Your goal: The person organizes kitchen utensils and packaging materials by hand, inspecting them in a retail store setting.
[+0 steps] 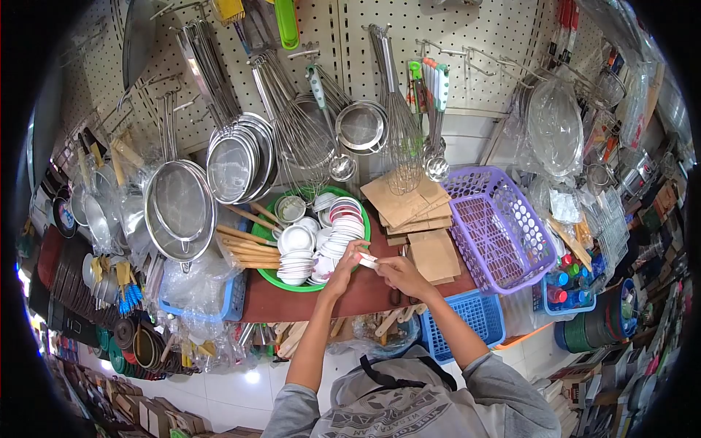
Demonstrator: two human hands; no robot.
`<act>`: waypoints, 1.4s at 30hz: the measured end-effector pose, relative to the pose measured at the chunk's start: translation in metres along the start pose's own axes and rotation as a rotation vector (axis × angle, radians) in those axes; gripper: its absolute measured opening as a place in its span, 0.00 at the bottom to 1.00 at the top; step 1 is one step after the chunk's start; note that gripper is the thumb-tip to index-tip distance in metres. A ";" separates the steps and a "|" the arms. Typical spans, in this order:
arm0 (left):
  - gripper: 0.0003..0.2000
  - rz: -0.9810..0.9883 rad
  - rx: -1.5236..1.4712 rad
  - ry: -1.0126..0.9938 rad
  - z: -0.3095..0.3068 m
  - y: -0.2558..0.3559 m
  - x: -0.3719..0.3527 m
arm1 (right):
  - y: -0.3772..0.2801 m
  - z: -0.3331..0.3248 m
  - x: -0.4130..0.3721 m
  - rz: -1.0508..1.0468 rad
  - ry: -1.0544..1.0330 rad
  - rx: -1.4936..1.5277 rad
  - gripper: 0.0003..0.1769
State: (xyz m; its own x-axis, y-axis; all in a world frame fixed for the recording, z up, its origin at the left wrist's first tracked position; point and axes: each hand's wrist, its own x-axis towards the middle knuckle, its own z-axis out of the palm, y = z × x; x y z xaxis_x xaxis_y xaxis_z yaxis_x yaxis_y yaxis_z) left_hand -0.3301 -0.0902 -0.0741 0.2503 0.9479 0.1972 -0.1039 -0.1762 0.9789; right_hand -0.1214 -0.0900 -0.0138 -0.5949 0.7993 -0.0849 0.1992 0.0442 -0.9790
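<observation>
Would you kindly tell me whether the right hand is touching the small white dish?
Touching. The head view shows the right hand pinching the small white dish, no gap; the left hand holds its other end.

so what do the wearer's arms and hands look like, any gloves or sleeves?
No gloves: left hand and right hand are bare, with no watch or ring visible. The left sleeve and right sleeve are grey, pushed up near the elbows, part of a grey top with dark print.
</observation>
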 end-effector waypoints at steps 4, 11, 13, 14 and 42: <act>0.32 -0.065 -0.205 -0.019 -0.002 0.004 -0.001 | -0.019 0.003 -0.004 -0.088 -0.022 0.088 0.14; 0.27 0.062 0.086 0.048 0.000 -0.003 -0.002 | 0.005 0.002 0.004 -0.031 -0.021 -0.072 0.18; 0.29 0.040 0.139 0.030 -0.002 -0.003 -0.001 | 0.009 0.003 0.006 -0.021 -0.018 -0.039 0.18; 0.30 0.011 0.022 0.009 -0.003 -0.003 -0.001 | 0.010 0.003 0.006 -0.048 -0.035 -0.011 0.19; 0.40 0.142 0.223 -0.032 -0.003 -0.010 0.005 | -0.005 -0.001 0.002 -0.073 -0.022 -0.089 0.18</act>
State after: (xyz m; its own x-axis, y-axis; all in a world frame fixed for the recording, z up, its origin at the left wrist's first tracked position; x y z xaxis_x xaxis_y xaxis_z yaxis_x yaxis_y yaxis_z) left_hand -0.3310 -0.0827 -0.0828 0.2792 0.9012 0.3315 0.0741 -0.3644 0.9283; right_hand -0.1229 -0.0882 -0.0086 -0.6270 0.7788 -0.0187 0.2220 0.1556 -0.9626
